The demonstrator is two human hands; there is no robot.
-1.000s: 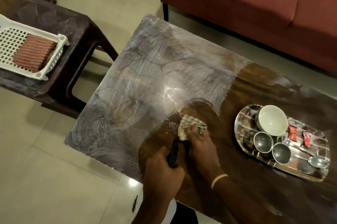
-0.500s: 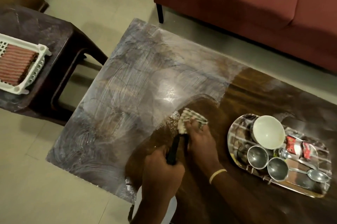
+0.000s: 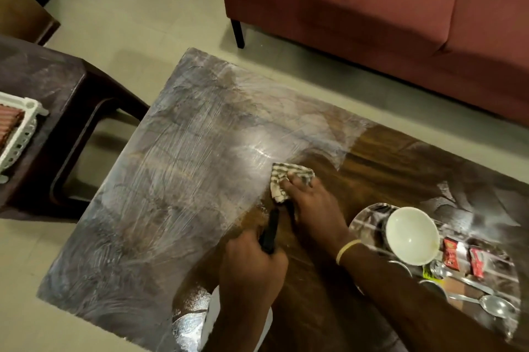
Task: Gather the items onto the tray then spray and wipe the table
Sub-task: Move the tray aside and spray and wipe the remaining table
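At frame centre the right hand [image 3: 312, 202] presses a checked cloth [image 3: 287, 179] flat on the surface [image 3: 177, 179], fingers spread over it. Just below, the left hand [image 3: 252, 268] grips a spray bottle [image 3: 270, 232], its fingers curled round the black head; the white body shows beneath the wrist. Whitish smears cover the left half of the surface, while the wood around the cloth is dark. At lower right a steel tray [image 3: 369, 220] holds a white bowl [image 3: 410, 234], two red sachets [image 3: 463, 258] whose print is too small to read, and spoons [image 3: 486, 301]. A red sofa [image 3: 372, 8] fills the upper right.
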